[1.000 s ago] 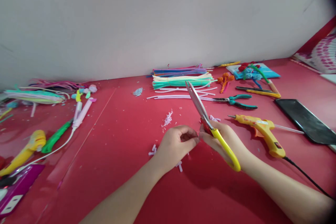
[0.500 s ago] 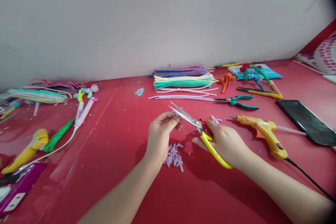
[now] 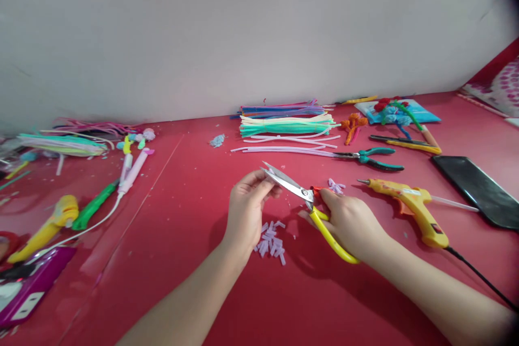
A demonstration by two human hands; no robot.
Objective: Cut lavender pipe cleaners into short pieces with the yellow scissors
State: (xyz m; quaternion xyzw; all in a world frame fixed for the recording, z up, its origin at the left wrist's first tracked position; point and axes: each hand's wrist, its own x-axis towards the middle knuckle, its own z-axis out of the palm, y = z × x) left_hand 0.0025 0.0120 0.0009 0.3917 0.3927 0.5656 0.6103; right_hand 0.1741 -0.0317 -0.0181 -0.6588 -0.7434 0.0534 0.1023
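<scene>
My right hand (image 3: 348,221) is wrapped round the handles of a pair of scissors (image 3: 331,238) with yellow and red-orange grips. The blades point up and left, slightly parted at the tips. My left hand (image 3: 249,200) pinches a small lilac piece of pipe cleaner (image 3: 271,171) at the blade tips; fingers and blades mostly hide it. Below and beside my left hand, several cut lilac pieces (image 3: 271,243) lie in a heap on the red table (image 3: 316,303). A smaller group of lilac pieces (image 3: 335,186) rests just beyond my right hand.
Pliers (image 3: 365,157), a yellow glue gun (image 3: 409,203) and a black phone (image 3: 476,189) lie to the right. Bundles of pipe cleaners (image 3: 286,125) are at the back, with loose lilac stems (image 3: 284,150) in front. A purple power strip (image 3: 44,281) and pink tool (image 3: 135,170) are left.
The scissor blades have closed somewhat, around the lilac piece at my left fingertips. Both hands stay nearly in place; the whole view has shifted slightly.
</scene>
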